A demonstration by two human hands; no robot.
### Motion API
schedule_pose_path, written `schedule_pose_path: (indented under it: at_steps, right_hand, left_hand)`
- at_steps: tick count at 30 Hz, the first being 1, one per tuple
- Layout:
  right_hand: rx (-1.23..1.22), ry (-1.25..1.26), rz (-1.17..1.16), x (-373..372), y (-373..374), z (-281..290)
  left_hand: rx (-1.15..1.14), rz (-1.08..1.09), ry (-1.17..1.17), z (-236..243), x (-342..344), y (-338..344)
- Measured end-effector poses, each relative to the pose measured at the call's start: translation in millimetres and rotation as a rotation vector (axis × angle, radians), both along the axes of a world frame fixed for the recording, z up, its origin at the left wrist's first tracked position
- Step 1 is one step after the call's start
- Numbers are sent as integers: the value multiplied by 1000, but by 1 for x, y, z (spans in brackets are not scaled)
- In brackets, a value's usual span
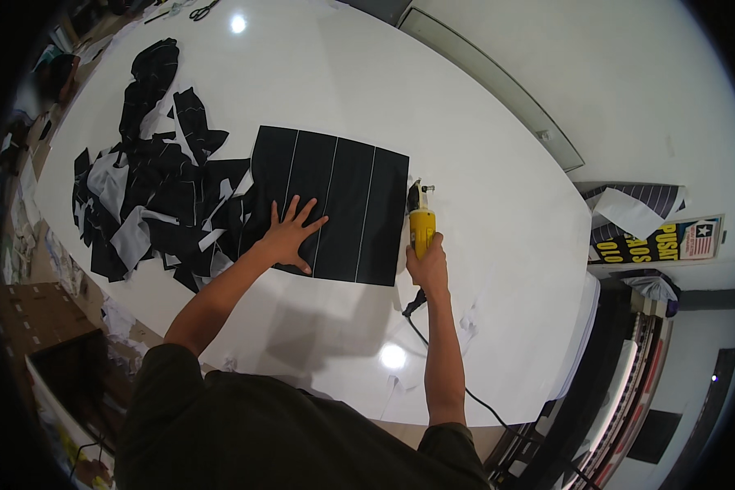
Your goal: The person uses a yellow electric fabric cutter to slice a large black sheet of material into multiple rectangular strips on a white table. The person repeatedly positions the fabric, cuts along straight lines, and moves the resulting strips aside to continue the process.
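Observation:
A black fabric panel [347, 208] with thin white lines lies flat on the white table. My left hand [291, 236] rests on its left part, fingers spread. Beside the panel's right edge, my right hand [429, 263] is wrapped around the yellow body of an electric fabric cutter [422, 229]. The cutter's metal head points away from me, close to the fabric edge; whether its blade touches the cloth I cannot tell. A dark cord runs from its rear end toward the lower right.
Black and white fabric scraps [151, 192] are heaped on the left of the white table [327, 73]. Scissors [203, 11] lie at the far edge. Small white shreds are near my right forearm. Rolls of material [621, 400] stand at the right, and a cardboard box [45, 322] at the left.

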State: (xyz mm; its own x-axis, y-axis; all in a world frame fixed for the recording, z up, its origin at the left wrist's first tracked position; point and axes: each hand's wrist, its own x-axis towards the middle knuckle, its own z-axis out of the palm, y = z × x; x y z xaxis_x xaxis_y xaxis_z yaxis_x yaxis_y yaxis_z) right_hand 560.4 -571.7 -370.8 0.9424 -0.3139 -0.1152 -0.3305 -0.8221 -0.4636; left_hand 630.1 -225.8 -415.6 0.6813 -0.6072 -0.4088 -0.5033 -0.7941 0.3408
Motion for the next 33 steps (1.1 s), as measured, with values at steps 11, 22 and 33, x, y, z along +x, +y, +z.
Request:
schedule_pose_path:
  at_steps: [11, 22, 33]
  right_hand:
    - [-25, 11, 29, 65, -9, 3]
    - [-3, 26, 2, 135, -13, 2]
    - [161, -154, -285, 51, -28, 29]
  left_hand:
    - [-20, 10, -4, -3, 1, 1]
    - [-25, 8, -9, 0, -2, 3]
    - [-148, 530, -72, -3, 97, -74]
